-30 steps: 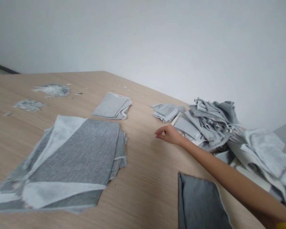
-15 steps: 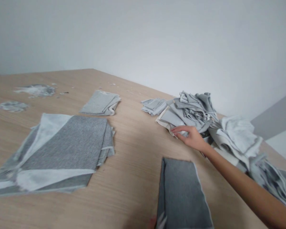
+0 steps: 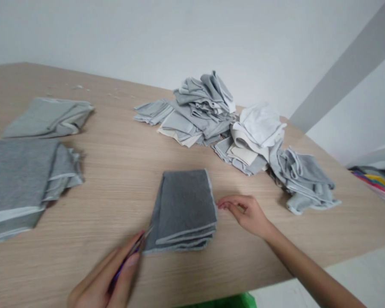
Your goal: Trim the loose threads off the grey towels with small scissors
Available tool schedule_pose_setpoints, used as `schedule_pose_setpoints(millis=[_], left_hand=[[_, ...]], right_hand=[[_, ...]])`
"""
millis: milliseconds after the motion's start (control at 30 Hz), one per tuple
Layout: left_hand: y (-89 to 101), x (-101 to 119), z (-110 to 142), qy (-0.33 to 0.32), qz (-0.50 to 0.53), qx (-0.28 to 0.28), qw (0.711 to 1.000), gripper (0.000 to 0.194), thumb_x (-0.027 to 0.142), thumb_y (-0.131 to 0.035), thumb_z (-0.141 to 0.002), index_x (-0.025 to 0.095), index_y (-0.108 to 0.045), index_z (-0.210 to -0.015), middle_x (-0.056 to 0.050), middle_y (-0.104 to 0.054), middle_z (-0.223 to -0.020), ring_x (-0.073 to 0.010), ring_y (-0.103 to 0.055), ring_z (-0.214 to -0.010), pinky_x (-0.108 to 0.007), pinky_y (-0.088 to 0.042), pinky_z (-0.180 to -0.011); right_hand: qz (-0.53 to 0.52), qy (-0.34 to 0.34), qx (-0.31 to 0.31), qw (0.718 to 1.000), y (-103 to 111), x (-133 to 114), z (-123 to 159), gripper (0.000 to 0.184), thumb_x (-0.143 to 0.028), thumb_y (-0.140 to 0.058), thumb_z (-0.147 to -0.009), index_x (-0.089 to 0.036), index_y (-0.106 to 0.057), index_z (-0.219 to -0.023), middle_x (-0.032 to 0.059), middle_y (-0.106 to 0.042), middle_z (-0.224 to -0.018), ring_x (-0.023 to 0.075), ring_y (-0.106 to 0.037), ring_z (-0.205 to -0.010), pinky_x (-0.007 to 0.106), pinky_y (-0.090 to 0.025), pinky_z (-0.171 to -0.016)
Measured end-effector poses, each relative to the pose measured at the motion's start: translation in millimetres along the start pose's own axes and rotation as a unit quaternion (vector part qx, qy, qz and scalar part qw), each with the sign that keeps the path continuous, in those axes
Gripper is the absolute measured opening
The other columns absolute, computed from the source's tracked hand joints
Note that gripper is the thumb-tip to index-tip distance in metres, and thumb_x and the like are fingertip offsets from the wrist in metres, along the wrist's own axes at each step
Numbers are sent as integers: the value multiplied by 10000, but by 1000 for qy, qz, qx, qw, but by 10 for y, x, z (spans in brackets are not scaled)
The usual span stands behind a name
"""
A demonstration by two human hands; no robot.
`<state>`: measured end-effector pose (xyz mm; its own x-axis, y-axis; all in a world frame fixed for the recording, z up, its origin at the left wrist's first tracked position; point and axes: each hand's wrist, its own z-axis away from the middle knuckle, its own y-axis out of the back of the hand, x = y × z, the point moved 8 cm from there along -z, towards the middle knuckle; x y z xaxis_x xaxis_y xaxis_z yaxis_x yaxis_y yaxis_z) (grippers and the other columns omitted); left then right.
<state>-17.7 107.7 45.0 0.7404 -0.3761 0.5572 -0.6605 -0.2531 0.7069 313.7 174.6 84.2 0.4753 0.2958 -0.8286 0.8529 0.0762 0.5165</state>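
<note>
A stack of dark grey folded fabric pieces [image 3: 185, 207] with pale stitched edges lies on the table in front of me. At its lower left corner is my left hand [image 3: 107, 273], closed around thread snips [image 3: 118, 271] with a purple handle; their metal tips point at the fabric's edge. My right hand [image 3: 248, 214] is at the stack's right edge, thumb and forefinger pinched together. Whatever may be between those fingertips is too small to make out.
Grey fabric piles [image 3: 208, 102], a white cloth heap [image 3: 259, 126] and a crumpled grey cloth [image 3: 303, 175] lie back right. Larger grey fabric [image 3: 19, 171] and a folded light grey piece [image 3: 48, 117] are left. Something green [image 3: 227, 301] shows below the table's front edge.
My view has swung right and down. My right hand has come from the fabric pile to the dark stack's right edge. My left hand with the snips has come into clear view.
</note>
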Motion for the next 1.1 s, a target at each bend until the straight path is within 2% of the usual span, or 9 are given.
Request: schedule_pose_setpoints(millis=[200,467,600,667,733,800,900,1033,1100], left_hand=[[-100,211,-43,9,16,-35,999,469,360,-486,-980,343,-499,-1448,45,-605,-1436,-192,-594,-1292,-354,-420,-1135],[-186,243,-74,100,96,-98,985,454,428,-482,-980,346,-522,-1425,11,-604,-1442,-247,-554,-1337,-449,-405,-1135],[-198,233,-184,159,150,-94,971,529,508,-497,-961,329,-489,-1458,-16,-572,-1476,-266,-527,-1363,-411,-473,-1099],[-207,284,-278,160,181,-97,966,534,528,-516,-948,310,-526,-1435,-44,-657,-1362,-255,-609,-1266,-351,-551,-999],[-228,380,-376,138,192,-111,965,508,517,-558,-930,286,-587,-1381,-38,-742,-1029,-196,-712,-965,-279,-598,-817],[-273,490,-455,113,178,-127,969,479,488,-617,-899,246,-643,-1311,34,-605,-673,-121,-618,-612,-216,-552,-597],[-398,642,-528,83,126,-149,977,432,463,-676,-853,190,-705,-1187,82,-462,-526,-93,-468,-443,-193,-430,-429],[-629,827,-561,39,88,-201,975,292,385,-696,-843,253,-725,-1102,24,-742,-793,-128,-658,-609,-220,-544,-574],[-713,912,-565,8,77,-229,970,264,337,-692,-850,279,-715,-1107,24,-782,-950,-146,-721,-736,-236,-576,-682]], right_hand=[[-2,87,-16,996,-17,-98,130,478,34,-422,-845,-214,-730,-1114,54,-761,-1131,176,-715,-1065,335,-561,-959],[3,126,-48,991,-142,-144,158,378,-33,-623,-825,-235,-721,-1130,76,-741,-1140,209,-698,-1057,375,-570,-944],[41,149,-74,985,-189,-156,209,404,-40,-651,-811,-211,-708,-1173,96,-703,-1224,220,-653,-1140,377,-541,-995],[58,161,-81,982,-206,-164,228,413,-33,-640,-813,-202,-704,-1184,103,-684,-1254,220,-638,-1159,375,-530,-1008],[70,171,-87,979,-217,-175,242,416,-32,-640,-814,-202,-700,-1189,108,-663,-1288,223,-620,-1186,384,-516,-1028],[78,180,-92,976,-224,-188,252,405,-60,-661,-822,-206,-693,-1198,114,-637,-1329,236,-595,-1226,409,-499,-1054],[92,189,-102,972,-237,-194,254,379,-142,-709,-840,-212,-686,-1212,122,-606,-1373,262,-567,-1270,451,-475,-1081],[103,202,-102,969,-264,-168,227,295,-236,-712,-878,-210,-705,-1171,128,-623,-1341,269,-581,-1245,456,-486,-1060],[102,211,-94,968,-274,-154,207,226,-246,-677,-910,-206,-721,-1128,128,-640,-1307,258,-600,-1207,437,-508,-1022]])
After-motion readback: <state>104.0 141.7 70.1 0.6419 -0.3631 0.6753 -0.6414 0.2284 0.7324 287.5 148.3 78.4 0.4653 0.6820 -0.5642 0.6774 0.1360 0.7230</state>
